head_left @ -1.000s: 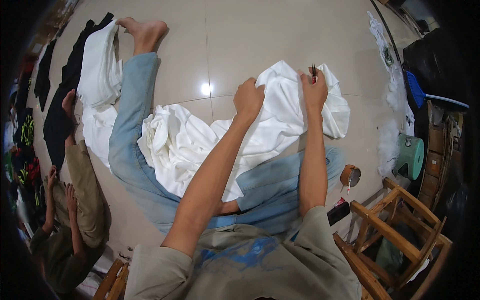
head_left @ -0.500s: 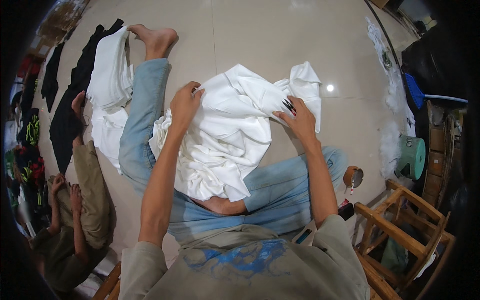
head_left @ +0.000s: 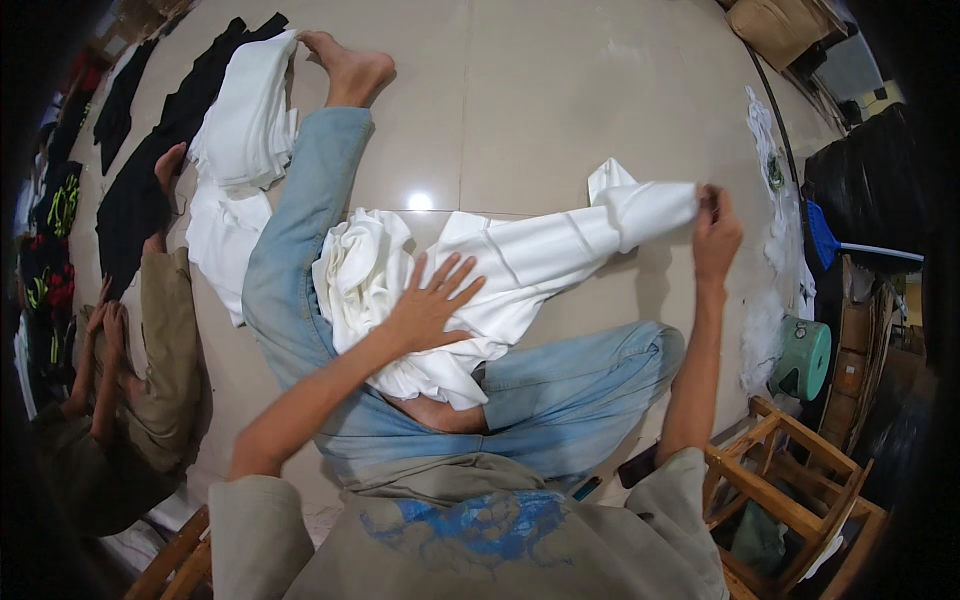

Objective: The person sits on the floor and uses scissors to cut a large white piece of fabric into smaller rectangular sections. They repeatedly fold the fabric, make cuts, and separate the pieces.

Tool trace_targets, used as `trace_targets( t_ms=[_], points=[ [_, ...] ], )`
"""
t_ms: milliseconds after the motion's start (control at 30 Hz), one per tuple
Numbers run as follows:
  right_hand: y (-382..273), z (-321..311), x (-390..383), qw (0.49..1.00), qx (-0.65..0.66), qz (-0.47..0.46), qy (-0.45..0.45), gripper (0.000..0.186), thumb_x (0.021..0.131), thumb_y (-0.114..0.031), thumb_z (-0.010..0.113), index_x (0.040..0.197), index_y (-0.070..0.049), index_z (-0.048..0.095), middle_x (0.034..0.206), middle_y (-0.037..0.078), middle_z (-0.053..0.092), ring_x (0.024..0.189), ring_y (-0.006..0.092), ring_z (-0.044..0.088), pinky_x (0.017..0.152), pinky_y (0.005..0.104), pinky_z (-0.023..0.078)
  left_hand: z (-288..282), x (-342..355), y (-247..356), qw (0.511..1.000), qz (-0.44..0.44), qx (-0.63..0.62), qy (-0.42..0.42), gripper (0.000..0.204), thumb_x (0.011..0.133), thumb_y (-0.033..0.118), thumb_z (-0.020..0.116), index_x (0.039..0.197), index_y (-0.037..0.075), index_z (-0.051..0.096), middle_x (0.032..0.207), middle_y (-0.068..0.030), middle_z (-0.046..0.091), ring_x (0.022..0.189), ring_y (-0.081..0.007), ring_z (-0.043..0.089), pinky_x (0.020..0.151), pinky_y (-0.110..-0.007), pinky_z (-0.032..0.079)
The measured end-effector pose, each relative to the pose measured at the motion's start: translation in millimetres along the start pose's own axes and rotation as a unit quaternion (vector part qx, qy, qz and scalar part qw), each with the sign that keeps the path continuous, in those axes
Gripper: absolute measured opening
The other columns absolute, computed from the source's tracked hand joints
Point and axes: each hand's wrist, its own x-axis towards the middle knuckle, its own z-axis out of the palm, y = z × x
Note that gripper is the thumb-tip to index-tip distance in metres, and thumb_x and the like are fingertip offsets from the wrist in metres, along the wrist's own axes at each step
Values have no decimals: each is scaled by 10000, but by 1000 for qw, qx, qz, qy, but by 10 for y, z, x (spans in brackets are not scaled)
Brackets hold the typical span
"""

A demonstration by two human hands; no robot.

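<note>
Floor [head_left: 560,90]: beneath the work | white cloth [head_left: 540,262]: bunched at left, lifted end toward floor's right edge | left hand [head_left: 433,308]: spread over it | right hand [head_left: 718,238]: pinching that end | I judge it best to anchor left, draw right evenly, easing it flat

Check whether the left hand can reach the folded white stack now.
Probably yes: the left hand lies spread on the white cloth, seemingly gripping nothing. The left leg lies between, but reaching over looks feasible.
</note>
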Motion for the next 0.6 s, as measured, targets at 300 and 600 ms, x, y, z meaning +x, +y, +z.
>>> trace_targets(
  t_ms=[300, 600],
  points=[
    [1112, 368, 1438, 971, -222, 88, 14, 315, 1025, -366, 608, 1130, -90, 720, 920, 238, 746, 888, 470, 713, 771, 551, 543, -588, 39, -462, 993, 14, 30, -113, 914, 918, 573, 690, 1667, 251, 276, 1731, -124, 223, 1597, -369, 194, 1248, -688, 121],
    [-237, 14, 864, 985, 66, 10, -157, 275, 941, -193, 756, 1130, -6, 687, 848, 139, 719, 758, 266, 677, 751, 355, 538, -170, 1389, -563, 924, -191, -98, 316, 715, 906, 393, 775, 1457, 24, 508, 1620, -292, 336, 1505, -471, 314, 1236, -577, 232]
  ],
)
